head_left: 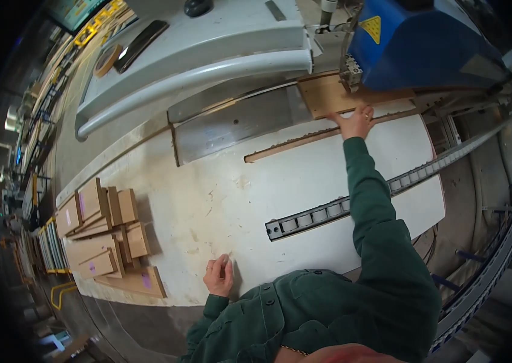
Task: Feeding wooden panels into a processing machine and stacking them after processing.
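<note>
My right hand (356, 123) reaches forward with thumb and fingers spread. Its fingertips touch the near edge of a flat wooden board (322, 100), which lies under the front of a blue machine head (419, 51). I cannot see the board's far right part, since the machine covers it. Close to the near edge of the white worktable (207, 206), my left hand (218, 277) rests with its fingers curled in, and nothing shows in it. A roller track (316, 216) is set into the tabletop and passes beneath my right forearm.
Several wooden pieces (101, 263) are stacked loosely at the table's left end. A narrow wood-edged slot (286, 147) and a metal plate (232, 124) lie beyond the middle. At the back, a grey machine bed (201, 69) carries a tape roll (108, 60) and a dark phone-like object (141, 45).
</note>
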Available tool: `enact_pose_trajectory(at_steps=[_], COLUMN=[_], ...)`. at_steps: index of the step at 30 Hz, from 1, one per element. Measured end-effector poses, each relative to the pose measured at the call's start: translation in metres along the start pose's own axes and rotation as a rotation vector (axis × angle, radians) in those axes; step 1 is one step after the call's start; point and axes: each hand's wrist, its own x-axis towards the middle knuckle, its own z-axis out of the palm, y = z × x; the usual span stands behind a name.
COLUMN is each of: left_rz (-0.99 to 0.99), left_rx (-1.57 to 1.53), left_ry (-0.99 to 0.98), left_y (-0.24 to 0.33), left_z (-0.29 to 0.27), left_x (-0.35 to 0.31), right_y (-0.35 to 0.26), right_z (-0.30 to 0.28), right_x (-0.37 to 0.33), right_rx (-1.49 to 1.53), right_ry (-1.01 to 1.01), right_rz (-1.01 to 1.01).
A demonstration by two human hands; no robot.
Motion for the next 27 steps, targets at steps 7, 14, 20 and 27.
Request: enact_pose_trajectory(at_steps=[7,14,20,27], left_rz=[-0.057,-0.128,-0.234,-0.348], left_rx=[0.044,0.114,0.187,0.299], left_ry=[0.028,0.067,0.210,0.487], left_y=[0.011,0.007,0.004,-0.033], left_z=[-0.007,-0.022,-0.035,-0.071], left_x=[-0.009,-0.050,-0.091,-0.119], right_y=[0.038,0.103,0.149,0.171], right_z=[0.004,0.049,0.051,0.015], right_x=[0.028,0.087,0.128,0.115], right_rx=[-0.084,-0.077,-0.151,-0.140], right_ry=[0.084,-0.214,-0.137,0.224], right_rz=[-0.036,0.150,0.116,0.234])
